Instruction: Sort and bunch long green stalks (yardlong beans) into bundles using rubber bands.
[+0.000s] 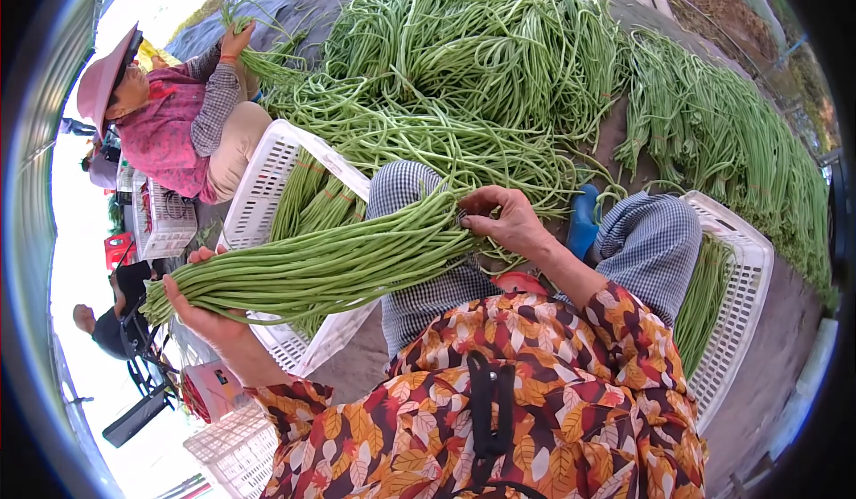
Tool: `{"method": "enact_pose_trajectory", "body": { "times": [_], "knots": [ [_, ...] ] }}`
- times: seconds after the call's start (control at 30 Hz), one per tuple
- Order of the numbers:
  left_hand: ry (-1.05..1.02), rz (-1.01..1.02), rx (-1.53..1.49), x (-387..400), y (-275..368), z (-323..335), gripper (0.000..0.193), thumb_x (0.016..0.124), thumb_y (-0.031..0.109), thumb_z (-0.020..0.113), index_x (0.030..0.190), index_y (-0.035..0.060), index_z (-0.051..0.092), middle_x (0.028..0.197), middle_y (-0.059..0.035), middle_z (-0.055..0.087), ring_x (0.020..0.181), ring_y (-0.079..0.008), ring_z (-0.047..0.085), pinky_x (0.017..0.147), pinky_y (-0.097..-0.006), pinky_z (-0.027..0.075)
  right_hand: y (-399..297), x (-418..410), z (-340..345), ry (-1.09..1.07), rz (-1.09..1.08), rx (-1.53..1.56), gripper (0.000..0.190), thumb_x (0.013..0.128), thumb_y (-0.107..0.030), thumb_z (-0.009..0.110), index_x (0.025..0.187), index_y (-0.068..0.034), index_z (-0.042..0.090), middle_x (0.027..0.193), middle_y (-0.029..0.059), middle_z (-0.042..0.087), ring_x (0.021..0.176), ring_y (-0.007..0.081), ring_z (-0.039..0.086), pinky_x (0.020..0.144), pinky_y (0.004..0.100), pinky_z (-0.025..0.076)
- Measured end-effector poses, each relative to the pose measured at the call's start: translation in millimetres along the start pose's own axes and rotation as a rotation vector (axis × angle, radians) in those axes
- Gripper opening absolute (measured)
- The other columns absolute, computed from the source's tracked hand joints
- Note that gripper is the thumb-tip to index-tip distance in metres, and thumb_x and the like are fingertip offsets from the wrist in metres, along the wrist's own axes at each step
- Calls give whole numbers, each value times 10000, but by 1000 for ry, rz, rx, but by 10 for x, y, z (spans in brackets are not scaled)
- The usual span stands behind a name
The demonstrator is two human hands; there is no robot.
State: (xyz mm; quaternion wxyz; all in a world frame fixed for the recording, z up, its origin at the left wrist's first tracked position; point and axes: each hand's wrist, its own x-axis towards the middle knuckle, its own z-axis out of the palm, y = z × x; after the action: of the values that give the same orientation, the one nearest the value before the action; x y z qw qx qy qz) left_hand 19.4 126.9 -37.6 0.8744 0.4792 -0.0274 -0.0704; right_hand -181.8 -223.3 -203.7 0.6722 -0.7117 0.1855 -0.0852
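Observation:
A thick bundle of long green yard-long beans (pixel 321 258) lies across in front of me, over my left knee. My left hand (pixel 207 312) holds it from below near its left end, fingertips showing above the bundle. At the other end my right hand (pixel 511 221) touches the bean tips with bent thumb and forefinger; whether it grips any beans is unclear. Under the bundle stands a white plastic crate (pixel 251 191) with bean bunches (pixel 328 198) tied by reddish bands. A large heap of loose beans (pixel 481 51) lies beyond my knees.
Right of my knee stands another white crate (pixel 742 298) with beans. Tied beans (pixel 722 131) lie in a long row at the right. A co-worker in a pink hat (pixel 150 111) sits at the left, holding beans. More crates (pixel 164 221) stand behind them; a blue shoe (pixel 584 218) shows ahead.

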Motion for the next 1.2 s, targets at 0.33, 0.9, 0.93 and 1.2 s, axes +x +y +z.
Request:
{"method": "enact_pose_trajectory", "body": {
  "times": [0.33,0.9,0.93,1.2],
  "knots": [
    [-44,-20,4,-26,-30,13,529,902,437,523,1027,-76,563,976,-197,643,971,-337,603,990,-473,431,-200,-31,78,8,-49,3,200,739,-67,721,915,-26,635,835,36,670,797,118,630,753,260,506],
    [33,-7,-25,21,-17,60,517,894,421,538,1016,-80,566,966,-207,642,985,-351,591,990,-480,426,-107,-36,73,54,-267,-259,172,765,-4,645,936,0,631,820,65,621,753,163,616,714,269,499],
    [-15,-37,-45,26,-15,60,518,895,422,536,1016,-81,566,968,-209,642,986,-355,588,991,-480,424,-107,-30,64,50,-279,-257,172,765,-4,645,936,0,631,820,65,621,753,163,616,714,269,499],
    [41,-2,-20,59,-13,93,521,894,425,536,994,-86,571,956,-207,643,975,-347,591,993,-470,420,-211,-42,-144,-274,86,242,108,867,-86,631,921,4,605,811,-7,610,751,55,537,696,223,460]
  ]
}}
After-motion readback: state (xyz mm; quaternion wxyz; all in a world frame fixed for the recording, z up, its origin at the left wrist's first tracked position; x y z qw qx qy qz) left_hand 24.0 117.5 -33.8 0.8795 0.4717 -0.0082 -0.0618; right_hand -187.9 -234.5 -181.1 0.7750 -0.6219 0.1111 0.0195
